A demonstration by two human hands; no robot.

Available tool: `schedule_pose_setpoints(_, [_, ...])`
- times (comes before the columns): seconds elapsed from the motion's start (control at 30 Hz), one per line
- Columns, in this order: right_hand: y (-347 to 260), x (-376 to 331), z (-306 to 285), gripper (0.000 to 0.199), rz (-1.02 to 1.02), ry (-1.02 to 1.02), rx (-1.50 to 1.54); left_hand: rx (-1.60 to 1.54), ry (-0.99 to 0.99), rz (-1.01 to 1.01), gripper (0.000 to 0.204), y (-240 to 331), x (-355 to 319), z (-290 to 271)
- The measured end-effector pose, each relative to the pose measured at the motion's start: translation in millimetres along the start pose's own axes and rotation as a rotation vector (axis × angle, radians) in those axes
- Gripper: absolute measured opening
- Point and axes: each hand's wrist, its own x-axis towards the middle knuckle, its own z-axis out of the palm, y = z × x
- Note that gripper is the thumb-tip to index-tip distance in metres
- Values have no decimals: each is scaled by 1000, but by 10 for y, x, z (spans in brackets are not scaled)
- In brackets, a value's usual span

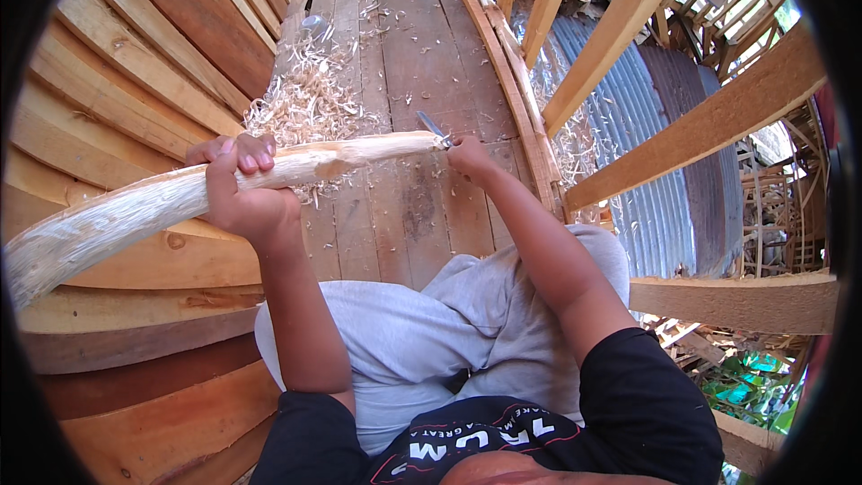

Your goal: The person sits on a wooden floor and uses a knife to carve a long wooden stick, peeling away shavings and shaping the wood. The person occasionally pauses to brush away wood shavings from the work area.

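Note:
A long, pale, peeled wooden pole (350, 154) lies across in front of me, thick at the left and thinner toward the right. My left hand (244, 181) is wrapped round it left of its middle, the fingers curled over the top. At its thin right end, my right hand (469, 160) grips a knife (431, 124). The knife's blade points up and to the left, close against the pole's tip. The handle is mostly hidden in my fist.
Curled wood shavings (310, 99) are heaped on the plank floor (422, 45) beyond the pole. A plank wall (135, 63) rises at left. Wooden railing posts (620, 27) stand at right, with corrugated metal sheets (651, 189) below. A clear cup-like object (314, 25) sits by the shavings.

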Motion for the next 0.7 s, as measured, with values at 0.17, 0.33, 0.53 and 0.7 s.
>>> schedule_pose_setpoints(0.17, [-158, -163, -50, 14, 127, -16, 362, 18, 56, 0, 14, 37, -8, 78])
schedule_pose_setpoints(0.33, [-142, -140, -90, 8, 87, -106, 348, 21, 62, -1, 15, 47, -5, 73])
schedule_pose_setpoints(0.53, [-101, -228, -95, 43, 15, -57, 179, 10, 70, 3, 16, 41, 0, 61])
schedule_pose_setpoints(0.7, [-134, -386, -40, 57, -51, 42, 37, 12, 78, 2, 16, 46, 10, 46])
